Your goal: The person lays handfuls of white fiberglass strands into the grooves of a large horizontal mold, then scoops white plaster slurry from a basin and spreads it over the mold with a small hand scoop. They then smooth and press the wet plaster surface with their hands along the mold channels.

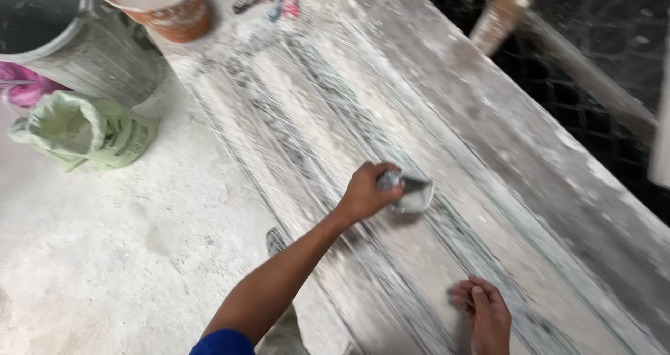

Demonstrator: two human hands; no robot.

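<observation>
Here, from the head camera: left hand (366, 191) closed around the handle of a putty knife (412, 193), fingers curled tight, blade laid flat against the long grooved panel (488, 152), presumably so the white filler spreads into the grooves rather than piling up. Right hand (486, 314) resting on the same panel nearer the body, fingers loosely together and bent, fingertips pressing down, seemingly to steady the panel; nothing held there. Beside the panel on the dusty floor (105, 257), within reach: open green bag (87, 131), grey bucket (77, 44), orange tub (164, 6) of white paste. Much blurred by motion.
</observation>
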